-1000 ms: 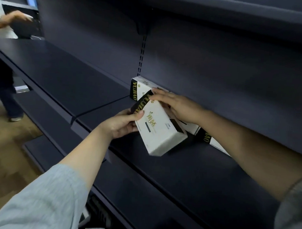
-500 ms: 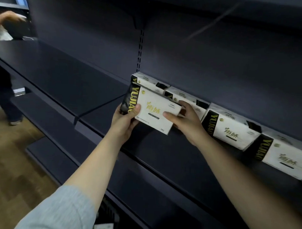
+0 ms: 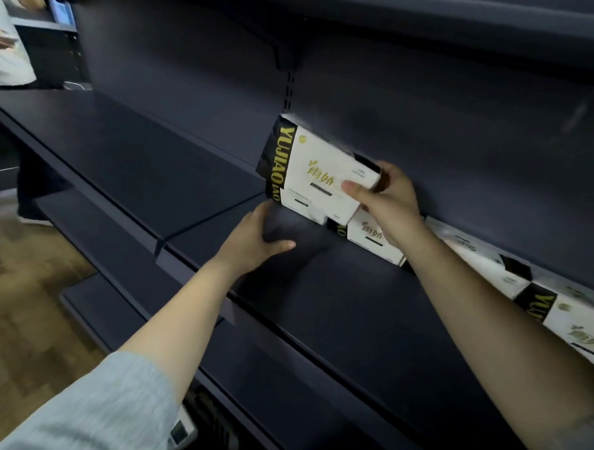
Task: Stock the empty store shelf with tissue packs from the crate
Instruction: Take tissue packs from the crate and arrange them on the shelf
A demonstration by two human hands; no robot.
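Dark navy shelf, wood floor at left, R hand pinching top tissue pack, L hand loosely curled, holding nothing, packs in row along back panel.

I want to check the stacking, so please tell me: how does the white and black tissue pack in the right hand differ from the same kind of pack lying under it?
The upper white and black tissue pack is gripped by the right hand; the lower tissue pack is not gripped. The upper pack shows its whole front; the lower pack is mostly covered by it. Both carry gold lettering and sit at the row's left end on the dark shelf.
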